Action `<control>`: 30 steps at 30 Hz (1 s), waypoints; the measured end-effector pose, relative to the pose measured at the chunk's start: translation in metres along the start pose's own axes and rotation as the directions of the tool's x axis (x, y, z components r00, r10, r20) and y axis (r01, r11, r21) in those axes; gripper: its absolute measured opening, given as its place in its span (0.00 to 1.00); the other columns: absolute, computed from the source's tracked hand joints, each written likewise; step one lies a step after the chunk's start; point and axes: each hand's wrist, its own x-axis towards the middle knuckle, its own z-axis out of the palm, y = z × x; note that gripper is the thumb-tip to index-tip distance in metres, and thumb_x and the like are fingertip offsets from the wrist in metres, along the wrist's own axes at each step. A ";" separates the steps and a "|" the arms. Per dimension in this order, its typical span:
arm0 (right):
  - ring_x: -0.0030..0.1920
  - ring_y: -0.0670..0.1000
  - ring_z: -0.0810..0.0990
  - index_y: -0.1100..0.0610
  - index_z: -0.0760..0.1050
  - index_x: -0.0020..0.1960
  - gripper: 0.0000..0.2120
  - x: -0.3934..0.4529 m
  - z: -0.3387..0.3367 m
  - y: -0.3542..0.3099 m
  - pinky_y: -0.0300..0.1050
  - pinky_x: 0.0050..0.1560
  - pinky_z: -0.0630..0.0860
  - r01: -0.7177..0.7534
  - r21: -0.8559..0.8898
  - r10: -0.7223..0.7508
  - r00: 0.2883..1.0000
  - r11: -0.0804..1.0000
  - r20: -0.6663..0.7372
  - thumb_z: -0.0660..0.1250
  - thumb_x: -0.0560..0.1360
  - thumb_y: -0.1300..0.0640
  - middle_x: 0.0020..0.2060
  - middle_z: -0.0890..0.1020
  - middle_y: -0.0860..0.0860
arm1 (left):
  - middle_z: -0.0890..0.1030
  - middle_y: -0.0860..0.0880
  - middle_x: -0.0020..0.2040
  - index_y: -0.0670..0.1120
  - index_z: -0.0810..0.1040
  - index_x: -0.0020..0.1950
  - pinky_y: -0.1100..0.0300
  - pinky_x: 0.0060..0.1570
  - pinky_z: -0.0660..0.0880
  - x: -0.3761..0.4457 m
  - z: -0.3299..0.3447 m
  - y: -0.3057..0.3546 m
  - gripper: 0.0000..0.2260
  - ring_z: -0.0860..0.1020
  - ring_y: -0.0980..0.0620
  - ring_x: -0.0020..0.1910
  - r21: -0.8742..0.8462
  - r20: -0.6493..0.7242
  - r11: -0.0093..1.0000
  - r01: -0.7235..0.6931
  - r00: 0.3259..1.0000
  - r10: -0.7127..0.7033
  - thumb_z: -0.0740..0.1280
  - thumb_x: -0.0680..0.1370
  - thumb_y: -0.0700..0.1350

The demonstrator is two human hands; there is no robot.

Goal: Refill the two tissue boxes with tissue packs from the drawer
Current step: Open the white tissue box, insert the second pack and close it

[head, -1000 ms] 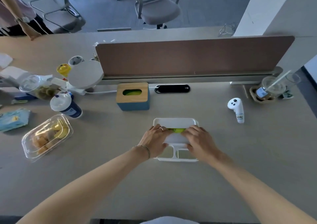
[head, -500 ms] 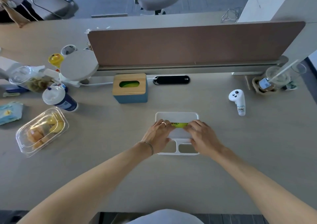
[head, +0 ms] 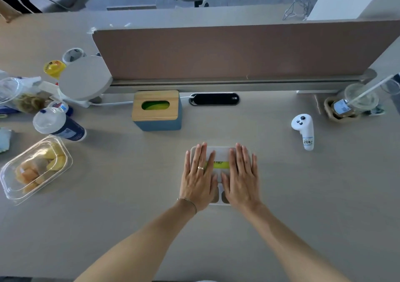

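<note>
A white tissue box (head: 220,153) lies flat on the desk in front of me, with a green tissue pack (head: 220,165) showing through its slot. My left hand (head: 199,175) lies flat on the box's left half, fingers straight and spread. My right hand (head: 241,176) lies flat on the right half in the same way. Both palms cover most of the box. A second tissue box (head: 157,109), blue with a wooden lid, stands behind it, and green shows in its oval opening.
A brown divider panel (head: 238,50) runs across the back. A white controller (head: 304,133) lies to the right, and a cup with a straw (head: 357,100) at far right. On the left are a clear fruit container (head: 35,169), a bottle (head: 58,126) and a round lamp base (head: 84,78).
Both hands went from curled fingers pinching at the box's slot to lying flat and spread on the box's top. The view tilted down a little.
</note>
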 end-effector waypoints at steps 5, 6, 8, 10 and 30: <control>0.79 0.63 0.48 0.66 0.54 0.78 0.33 0.003 0.005 -0.001 0.64 0.76 0.53 -0.029 0.052 0.031 0.998 0.998 -0.048 0.51 0.80 0.47 0.78 0.53 0.65 | 0.52 0.31 0.79 0.37 0.60 0.79 0.38 0.77 0.50 0.003 0.007 -0.002 0.29 0.49 0.35 0.80 -0.035 -0.041 0.999 0.034 0.999 -0.036 0.53 0.81 0.50; 0.79 0.64 0.48 0.66 0.54 0.78 0.33 0.002 0.006 -0.001 0.63 0.76 0.53 -0.032 0.060 0.035 0.998 0.998 -0.051 0.50 0.81 0.47 0.78 0.53 0.66 | 0.53 0.31 0.79 0.37 0.60 0.79 0.39 0.77 0.51 0.003 0.008 -0.002 0.29 0.49 0.34 0.80 -0.038 -0.041 0.999 0.034 0.999 -0.035 0.53 0.81 0.50; 0.79 0.64 0.48 0.67 0.54 0.78 0.33 0.000 0.007 0.001 0.64 0.76 0.53 -0.032 0.067 0.035 0.998 0.997 -0.043 0.50 0.81 0.47 0.78 0.52 0.67 | 0.54 0.31 0.79 0.37 0.59 0.79 0.38 0.77 0.53 0.002 0.010 -0.003 0.29 0.50 0.35 0.80 -0.038 -0.036 0.998 0.041 0.998 -0.042 0.55 0.80 0.50; 0.79 0.64 0.48 0.66 0.53 0.78 0.33 0.002 0.007 0.001 0.63 0.76 0.54 -0.043 0.060 0.045 0.998 0.997 -0.035 0.51 0.80 0.46 0.78 0.52 0.67 | 0.54 0.32 0.79 0.37 0.59 0.79 0.39 0.77 0.52 0.003 0.011 -0.004 0.30 0.50 0.35 0.80 -0.034 -0.012 0.998 0.053 0.999 -0.053 0.55 0.80 0.51; 0.70 0.57 0.73 0.58 0.53 0.80 0.27 -0.011 0.014 0.021 0.50 0.56 0.78 -0.153 0.455 0.249 0.955 0.877 -0.159 0.51 0.82 0.54 0.77 0.65 0.54 | 0.48 0.46 0.82 0.47 0.55 0.82 0.48 0.68 0.72 -0.007 0.009 -0.011 0.26 0.57 0.44 0.79 -0.383 -0.078 0.909 0.167 0.974 -0.212 0.56 0.83 0.42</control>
